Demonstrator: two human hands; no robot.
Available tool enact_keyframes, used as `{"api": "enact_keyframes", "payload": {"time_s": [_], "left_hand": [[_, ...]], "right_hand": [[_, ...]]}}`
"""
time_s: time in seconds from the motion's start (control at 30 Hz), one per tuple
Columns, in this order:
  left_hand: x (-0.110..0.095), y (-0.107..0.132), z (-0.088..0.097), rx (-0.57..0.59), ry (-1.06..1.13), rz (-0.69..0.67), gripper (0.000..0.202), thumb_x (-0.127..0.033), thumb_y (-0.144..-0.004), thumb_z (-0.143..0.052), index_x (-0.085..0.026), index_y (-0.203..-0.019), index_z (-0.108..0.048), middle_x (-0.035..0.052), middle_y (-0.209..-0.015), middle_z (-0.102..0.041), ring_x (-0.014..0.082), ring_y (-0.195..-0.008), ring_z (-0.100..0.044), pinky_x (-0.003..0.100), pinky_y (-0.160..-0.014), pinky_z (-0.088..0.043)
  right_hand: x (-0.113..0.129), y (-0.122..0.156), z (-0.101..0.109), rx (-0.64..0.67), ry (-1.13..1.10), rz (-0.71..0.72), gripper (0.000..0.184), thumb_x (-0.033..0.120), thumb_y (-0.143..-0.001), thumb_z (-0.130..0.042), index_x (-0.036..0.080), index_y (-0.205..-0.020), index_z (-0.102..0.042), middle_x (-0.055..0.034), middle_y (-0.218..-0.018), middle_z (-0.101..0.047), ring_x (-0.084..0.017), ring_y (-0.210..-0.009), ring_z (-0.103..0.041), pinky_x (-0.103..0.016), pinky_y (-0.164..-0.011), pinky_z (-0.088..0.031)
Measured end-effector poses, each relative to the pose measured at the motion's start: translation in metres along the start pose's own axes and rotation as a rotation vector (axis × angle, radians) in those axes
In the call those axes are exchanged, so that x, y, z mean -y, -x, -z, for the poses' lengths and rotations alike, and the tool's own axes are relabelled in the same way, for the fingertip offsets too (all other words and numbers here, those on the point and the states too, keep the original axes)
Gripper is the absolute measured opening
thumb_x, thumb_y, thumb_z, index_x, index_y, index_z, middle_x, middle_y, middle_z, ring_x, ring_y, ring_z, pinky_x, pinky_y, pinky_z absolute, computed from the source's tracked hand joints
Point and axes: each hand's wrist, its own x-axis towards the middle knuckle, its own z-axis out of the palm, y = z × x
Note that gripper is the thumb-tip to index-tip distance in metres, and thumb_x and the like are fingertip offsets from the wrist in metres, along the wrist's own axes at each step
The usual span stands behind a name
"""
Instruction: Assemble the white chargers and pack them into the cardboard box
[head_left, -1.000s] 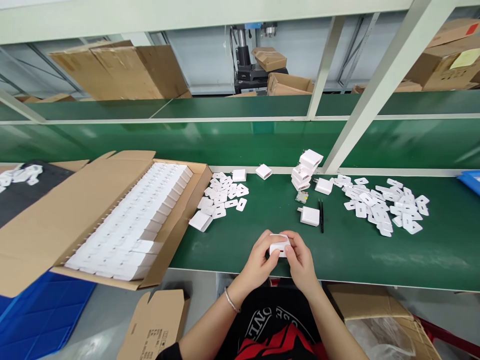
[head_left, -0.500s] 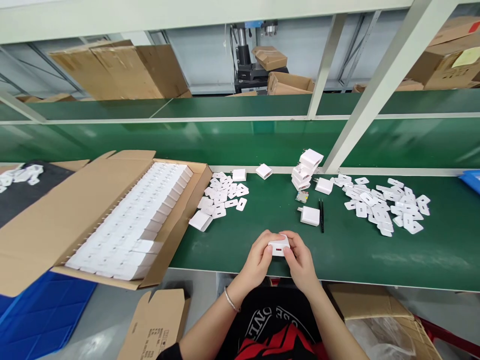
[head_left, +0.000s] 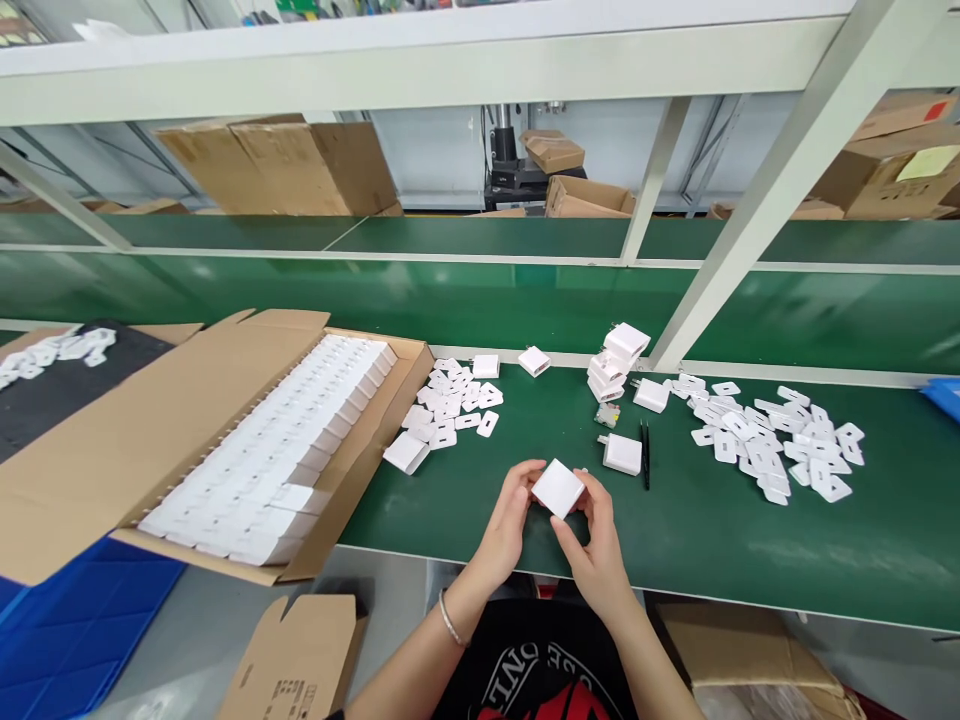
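Note:
Above the bench's front edge, a white USB charger (head_left: 558, 488) is held with its broad blank face turned up. My left hand (head_left: 508, 520) grips its left corner with curled fingers. On the opposite side, my right hand (head_left: 598, 535) has the thumb at the charger's lower edge and fingers on its right side. Beyond the hands lies another white charger (head_left: 622, 454), with black tweezers (head_left: 646, 455) close beside it. A small circuit board (head_left: 607, 415) rests below a stack of white charger housings (head_left: 616, 362).
To the left, an open cardboard box (head_left: 409, 385) holds rows of white chargers. Loose white cover plates (head_left: 442, 405) lie beside it, with another pile of white plates (head_left: 765, 430) at the right. A slanted white post (head_left: 757, 215) rises from the bench's back edge.
The charger has been turned in my hands: its port end faced me before, and now its broad face shows. The camera view has tilted upward slightly.

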Motion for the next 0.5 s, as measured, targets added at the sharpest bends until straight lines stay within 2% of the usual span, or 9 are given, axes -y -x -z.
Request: {"api": "enact_keyframes", "payload": {"time_s": [0.1,0.2,0.27,0.33,0.43,0.5], "left_hand": [[-0.008,-0.003,0.001,0.024,0.041,0.023,0.053,-0.062,-0.106,-0.050,-0.021,-0.138,-0.059,0.0110,-0.124,-0.066,0.0253,-0.116,-0.061,0.037,-0.103,-0.048],[-0.017,-0.010,0.002,0.055,0.230,0.136,0.055,-0.064,-0.105,-0.051,-0.018,-0.133,-0.062,0.0102,-0.111,-0.070,0.0240,-0.104,-0.064,0.036,-0.095,-0.050],[-0.022,-0.012,0.001,0.096,0.324,0.216,0.053,-0.062,-0.102,-0.059,-0.017,-0.129,-0.065,0.0115,-0.116,-0.070,0.0236,-0.100,-0.065,0.036,-0.091,-0.052],[-0.026,-0.013,0.000,0.153,0.406,0.261,0.054,-0.059,-0.099,-0.066,-0.019,-0.136,-0.064,0.0128,-0.126,-0.068,0.0237,-0.100,-0.067,0.037,-0.090,-0.053],[-0.027,-0.011,-0.003,0.229,0.540,0.299,0.059,-0.055,-0.100,-0.067,-0.025,-0.149,-0.055,0.0140,-0.132,-0.066,0.0237,-0.100,-0.069,0.039,-0.095,-0.053],[-0.026,-0.009,-0.005,0.244,0.590,0.306,0.054,-0.051,-0.102,-0.067,-0.024,-0.147,-0.056,0.0148,-0.132,-0.067,0.0247,-0.106,-0.069,0.039,-0.097,-0.052]], "right_hand": [[-0.001,-0.001,0.000,0.010,0.009,0.016,0.053,0.034,-0.106,-0.060,0.029,-0.155,-0.041,-0.0145,-0.153,-0.051,-0.026,-0.126,-0.063,-0.040,-0.101,-0.058],[-0.001,-0.001,0.001,0.022,-0.022,0.039,0.054,0.034,-0.107,-0.058,0.030,-0.157,-0.037,-0.0151,-0.157,-0.048,-0.027,-0.134,-0.060,-0.042,-0.105,-0.057],[0.000,-0.002,0.002,0.029,-0.021,0.055,0.054,0.034,-0.107,-0.058,0.030,-0.158,-0.037,-0.0148,-0.157,-0.049,-0.027,-0.136,-0.059,-0.044,-0.107,-0.056],[0.001,-0.003,0.003,0.048,-0.015,0.053,0.053,0.035,-0.108,-0.057,0.030,-0.158,-0.038,-0.0144,-0.156,-0.050,-0.028,-0.137,-0.059,-0.045,-0.109,-0.056],[0.003,-0.004,0.005,0.076,-0.023,0.029,0.051,0.038,-0.109,-0.053,0.029,-0.158,-0.040,-0.0146,-0.157,-0.050,-0.029,-0.141,-0.056,-0.047,-0.113,-0.053],[0.005,-0.006,0.005,0.085,-0.034,0.016,0.051,0.039,-0.110,-0.051,0.029,-0.158,-0.040,-0.0144,-0.158,-0.049,-0.029,-0.142,-0.055,-0.047,-0.115,-0.052]]}}
